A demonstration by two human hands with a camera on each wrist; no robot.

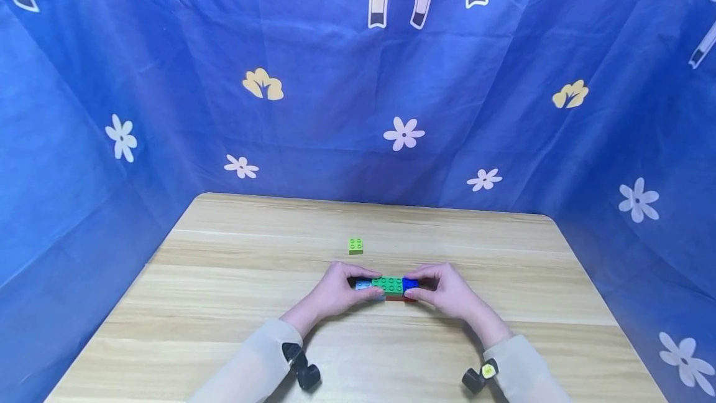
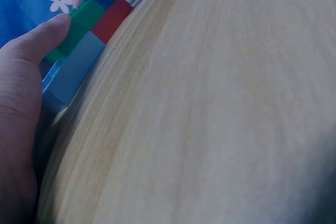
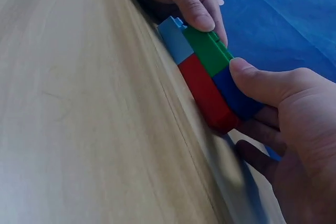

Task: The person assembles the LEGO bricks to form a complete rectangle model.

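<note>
Between the hands is a joined row of toy building bricks. A light blue brick [image 1: 362,285] and a red brick [image 3: 202,90] form its lower layer. On top, a green brick [image 1: 391,285] spans the two, and a dark blue brick [image 3: 236,95] sits over the red one, right beside the green. My left hand [image 1: 338,291] pinches the green brick, thumb on the near side and fingers behind. At the other end, my right hand [image 1: 452,291] grips the dark blue brick between thumb and fingers. The left fingers are partly hidden in the left wrist view.
A small lime green brick [image 1: 355,247] lies on the wooden table [image 1: 268,235], farther back than the hands. Blue cloth [image 1: 335,123] printed with flowers hangs behind the table and along both sides. Each sleeve carries a black wrist camera [image 1: 302,367].
</note>
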